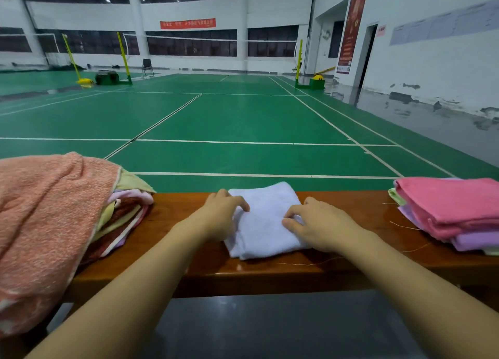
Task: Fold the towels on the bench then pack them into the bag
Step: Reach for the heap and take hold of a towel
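Observation:
A pale lavender towel [266,221], folded into a small rectangle, lies in the middle of the glossy brown wooden bench [178,218]. My left hand [220,215] sits on the towel's left edge with curled fingers pinching the cloth. On the right edge, my right hand [318,223] pinches the fabric between thumb and fingers. A loose heap of unfolded towels [118,218] covered by a big salmon-orange towel [46,218] fills the bench's left end. At the right end stands a stack of folded towels [456,240], with a pink one [453,204] on top. No bag is in view.
Beyond the bench stretches a green badminton court [229,121] with white lines, yellow net posts and a net at the back. A white wall with a doorway [367,56] runs along the right. Dark grey floor [270,329] lies under the bench's near edge.

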Motion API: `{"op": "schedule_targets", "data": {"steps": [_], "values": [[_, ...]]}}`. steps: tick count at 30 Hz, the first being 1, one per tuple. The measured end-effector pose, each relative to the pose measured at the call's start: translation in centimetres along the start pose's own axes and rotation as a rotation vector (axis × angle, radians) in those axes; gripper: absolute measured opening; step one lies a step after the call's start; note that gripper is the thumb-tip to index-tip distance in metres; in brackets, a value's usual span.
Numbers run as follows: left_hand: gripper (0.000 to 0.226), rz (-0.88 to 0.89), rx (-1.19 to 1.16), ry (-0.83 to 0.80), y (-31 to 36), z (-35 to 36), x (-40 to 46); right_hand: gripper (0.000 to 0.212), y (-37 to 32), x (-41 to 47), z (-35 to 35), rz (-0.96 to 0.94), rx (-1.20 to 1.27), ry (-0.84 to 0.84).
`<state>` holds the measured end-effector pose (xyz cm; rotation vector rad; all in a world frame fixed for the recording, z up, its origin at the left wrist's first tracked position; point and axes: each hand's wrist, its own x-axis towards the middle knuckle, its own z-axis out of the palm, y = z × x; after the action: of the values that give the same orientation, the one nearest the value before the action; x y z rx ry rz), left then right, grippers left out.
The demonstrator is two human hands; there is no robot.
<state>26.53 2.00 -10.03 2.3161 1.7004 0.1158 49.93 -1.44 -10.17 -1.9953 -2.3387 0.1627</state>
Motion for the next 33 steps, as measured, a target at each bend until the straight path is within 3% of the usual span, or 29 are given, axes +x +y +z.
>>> {"op": "schedule_targets", "data": {"steps": [3,5,7,9,15,25,29,33], "values": [[0.043,-0.147,-0.171,0.192,-0.8,0.4,0.5,0.037,0.3,0.5,0.0,0.095,0.166,0.035],[0.032,-0.295,-0.179,0.306,-0.6,0.7,0.8,0.043,1.1,1.2,0.4,0.239,0.152,0.108],[0.049,-0.382,-0.112,0.307,-0.1,1.2,1.1,0.054,1.9,1.9,1.0,0.344,0.163,0.129],[0.065,-0.376,-0.047,0.291,0.6,1.9,1.5,0.061,2.0,2.6,1.3,0.384,0.237,0.111],[0.036,-0.286,-0.134,0.341,3.0,2.6,2.5,0.055,0.3,3.8,2.1,0.392,0.33,0.147],[0.03,-0.239,-0.801,0.374,2.9,3.5,4.1,0.025,1.2,3.7,2.9,0.254,0.401,0.357],[0.033,-0.241,-1.114,0.293,5.8,3.8,4.7,0.033,3.9,3.0,2.1,0.265,0.561,0.352],[0.028,-0.254,-1.294,0.254,9.5,4.3,5.8,0.016,7.4,2.3,0.6,0.268,0.724,0.425]]}}
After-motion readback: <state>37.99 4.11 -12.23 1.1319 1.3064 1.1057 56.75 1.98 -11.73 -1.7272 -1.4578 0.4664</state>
